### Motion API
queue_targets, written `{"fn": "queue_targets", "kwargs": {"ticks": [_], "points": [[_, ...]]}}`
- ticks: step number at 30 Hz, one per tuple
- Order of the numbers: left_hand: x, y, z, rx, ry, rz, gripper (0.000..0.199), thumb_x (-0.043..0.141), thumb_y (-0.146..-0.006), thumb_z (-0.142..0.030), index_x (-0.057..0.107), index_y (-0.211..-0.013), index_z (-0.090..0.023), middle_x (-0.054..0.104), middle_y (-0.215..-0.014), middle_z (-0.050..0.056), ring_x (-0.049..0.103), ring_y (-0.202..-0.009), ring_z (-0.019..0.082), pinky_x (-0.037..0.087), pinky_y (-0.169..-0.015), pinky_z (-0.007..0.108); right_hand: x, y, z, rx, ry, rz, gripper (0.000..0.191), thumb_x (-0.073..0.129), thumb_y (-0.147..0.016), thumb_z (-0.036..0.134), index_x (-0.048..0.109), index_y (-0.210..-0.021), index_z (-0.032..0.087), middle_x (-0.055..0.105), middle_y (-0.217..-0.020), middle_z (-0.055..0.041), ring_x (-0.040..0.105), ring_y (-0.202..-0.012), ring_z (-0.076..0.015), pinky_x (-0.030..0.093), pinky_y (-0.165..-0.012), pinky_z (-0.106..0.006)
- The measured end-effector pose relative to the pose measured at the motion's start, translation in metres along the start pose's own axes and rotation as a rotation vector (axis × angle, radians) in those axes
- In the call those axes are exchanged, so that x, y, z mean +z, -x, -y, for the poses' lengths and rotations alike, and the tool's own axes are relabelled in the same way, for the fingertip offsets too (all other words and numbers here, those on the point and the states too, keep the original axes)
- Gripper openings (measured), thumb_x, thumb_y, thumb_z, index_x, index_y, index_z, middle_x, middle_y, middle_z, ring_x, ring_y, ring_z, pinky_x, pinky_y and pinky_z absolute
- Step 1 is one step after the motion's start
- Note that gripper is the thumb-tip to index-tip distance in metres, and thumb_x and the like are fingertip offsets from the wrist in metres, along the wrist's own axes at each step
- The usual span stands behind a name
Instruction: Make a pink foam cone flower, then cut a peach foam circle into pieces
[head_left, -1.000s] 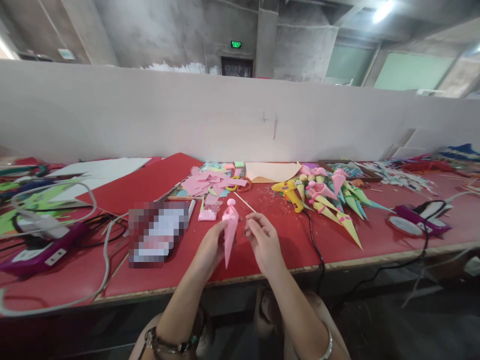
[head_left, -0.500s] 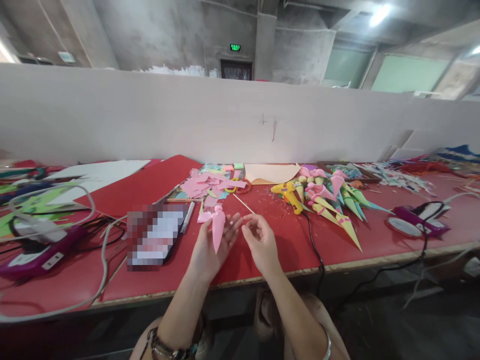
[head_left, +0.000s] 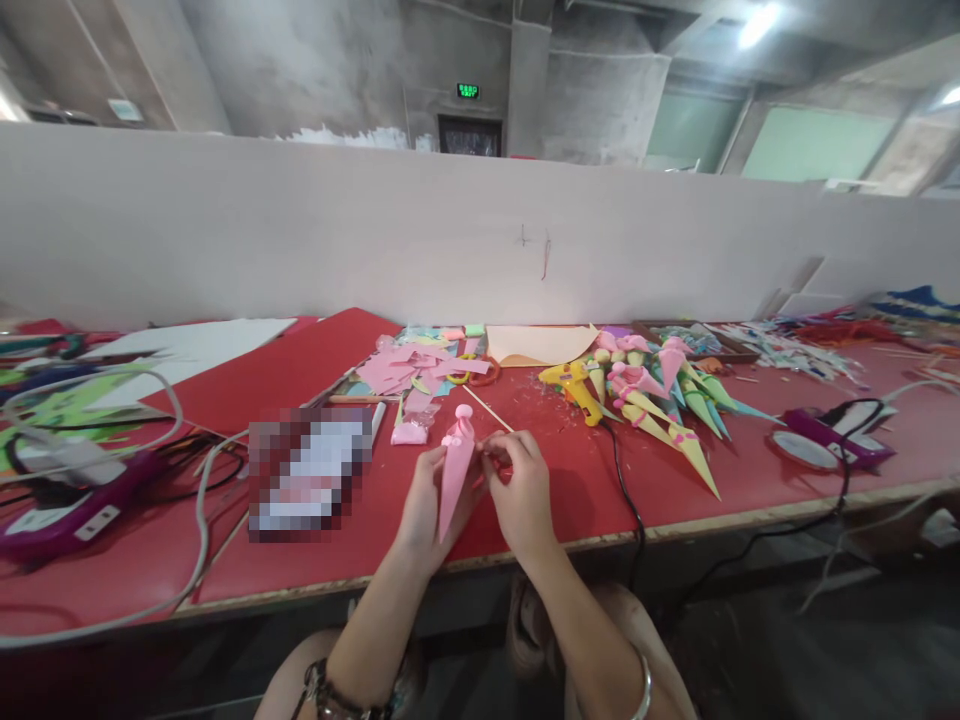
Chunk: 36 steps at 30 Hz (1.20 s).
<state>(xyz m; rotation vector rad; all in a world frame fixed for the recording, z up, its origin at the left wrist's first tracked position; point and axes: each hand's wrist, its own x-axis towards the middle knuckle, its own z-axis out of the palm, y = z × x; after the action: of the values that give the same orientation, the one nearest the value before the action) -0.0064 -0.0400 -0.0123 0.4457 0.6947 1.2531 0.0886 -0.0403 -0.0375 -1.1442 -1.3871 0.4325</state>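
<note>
My left hand (head_left: 422,505) is closed around a pink paper cone (head_left: 454,475), which has a small round knob on top and tiny pale beads or balls on its upper front. The cone's tip points down toward me. Close beside it on the right, my right hand (head_left: 519,490) is closed with thumb and fingertips pinched together. Whatever sits in that pinch is too small to make out. Just beyond my left hand, a small clear packet with pink stuff (head_left: 409,432) lies on the red table (head_left: 577,500).
A yellow glue gun (head_left: 571,388) lies right of centre, its black cord trailing over the table edge. Several finished cones (head_left: 675,430) are heaped beside it. Pink paper pieces (head_left: 409,368), a thin stick (head_left: 489,408), a blurred-out flat device (head_left: 315,470) and power strips (head_left: 90,505) lie around.
The cone has shifted right and closer to me, away from the packet, and stands turned in my left hand. My right fingers have drawn into a pinch, where they were curled loosely.
</note>
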Motion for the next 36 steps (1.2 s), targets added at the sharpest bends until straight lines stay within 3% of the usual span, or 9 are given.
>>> {"fn": "queue_targets", "kwargs": {"ticks": [5, 9, 14, 16, 22, 26, 30, 36], "points": [[0.002, 0.003, -0.005, 0.012, 0.036, 0.002, 0.032, 0.039, -0.076, -0.03, 0.065, -0.079, -0.013, 0.069, -0.078, 0.01, 0.063, -0.085, 0.024, 0.051, -0.074, 0.032, -0.002, -0.002, 0.001, 0.113, -0.146, -0.039, 0.007, 0.05, -0.074, 0.013, 0.054, -0.076, 0.018, 0.058, -0.074, -0.0026, 0.057, -0.07, -0.0155, 0.047, -0.066, -0.027], [0.001, 0.002, -0.007, 0.07, -0.016, -0.13, 0.037, 0.036, -0.08, -0.039, 0.064, -0.078, -0.014, 0.067, -0.072, 0.009, 0.063, -0.081, 0.022, 0.051, -0.068, 0.028, -0.001, -0.003, 0.001, 0.203, -0.282, -0.064, 0.007, 0.051, -0.075, 0.02, 0.054, -0.081, 0.017, 0.058, -0.075, -0.0024, 0.058, -0.072, -0.015, 0.047, -0.067, -0.027], [0.0, 0.0, -0.007, 0.137, -0.133, -0.2, 0.02, 0.045, -0.079, -0.032, 0.059, -0.076, -0.018, 0.061, -0.061, 0.0, 0.061, -0.068, 0.014, 0.047, -0.06, 0.022, -0.003, -0.003, 0.004, 0.263, -0.425, -0.02, 0.015, 0.054, -0.076, 0.029, 0.059, -0.082, 0.017, 0.061, -0.075, -0.0034, 0.059, -0.067, -0.0145, 0.048, -0.063, -0.026], [0.001, 0.0, -0.005, 0.138, -0.15, -0.175, 0.019, 0.049, -0.076, -0.035, 0.057, -0.074, -0.017, 0.058, -0.058, -0.001, 0.059, -0.064, 0.014, 0.046, -0.058, 0.022, -0.003, -0.003, 0.006, 0.271, -0.465, -0.013, 0.015, 0.056, -0.074, 0.031, 0.06, -0.078, 0.017, 0.061, -0.071, -0.0023, 0.058, -0.063, -0.0139, 0.048, -0.061, -0.026], [0.002, 0.0, 0.001, 0.185, -0.195, 0.068, 0.02, 0.054, -0.071, -0.038, 0.053, -0.075, -0.018, 0.043, -0.047, -0.007, 0.044, -0.048, 0.009, 0.038, -0.05, 0.02, -0.001, -0.003, 0.006, 0.306, -0.521, -0.019, 0.011, 0.061, -0.07, 0.026, 0.061, -0.075, 0.016, 0.063, -0.071, -0.0018, 0.059, -0.068, -0.0144, 0.047, -0.064, -0.026], [0.001, -0.001, 0.001, 0.173, -0.213, 0.106, 0.02, 0.053, -0.071, -0.037, 0.049, -0.071, -0.018, 0.035, -0.045, -0.009, 0.03, -0.04, 0.006, 0.029, -0.043, 0.018, -0.002, -0.003, 0.008, 0.353, -0.583, 0.01, 0.013, 0.06, -0.07, 0.027, 0.063, -0.075, 0.016, 0.063, -0.066, -0.0007, 0.058, -0.062, -0.0128, 0.047, -0.06, -0.025], [0.003, 0.0, 0.001, 0.15, -0.222, 0.093, 0.025, 0.05, -0.073, -0.04, 0.044, -0.062, -0.018, 0.032, -0.044, -0.008, 0.026, -0.039, 0.005, 0.025, -0.041, 0.018, -0.002, -0.003, 0.01, 0.33, -0.624, 0.008, 0.011, 0.063, -0.068, 0.027, 0.061, -0.07, 0.017, 0.058, -0.058, 0.0026, 0.053, -0.053, -0.0103, 0.044, -0.052, -0.022], [0.004, 0.001, 0.004, 0.16, -0.274, 0.087, 0.032, 0.05, -0.074, -0.046, 0.049, -0.061, -0.017, 0.035, -0.041, -0.007, 0.027, -0.038, 0.006, 0.021, -0.04, 0.02, 0.0, -0.002, 0.009, 0.309, -0.634, 0.024, 0.01, 0.062, -0.069, 0.026, 0.062, -0.075, 0.018, 0.063, -0.067, -0.0009, 0.06, -0.065, -0.0147, 0.05, -0.063, -0.027]]}}
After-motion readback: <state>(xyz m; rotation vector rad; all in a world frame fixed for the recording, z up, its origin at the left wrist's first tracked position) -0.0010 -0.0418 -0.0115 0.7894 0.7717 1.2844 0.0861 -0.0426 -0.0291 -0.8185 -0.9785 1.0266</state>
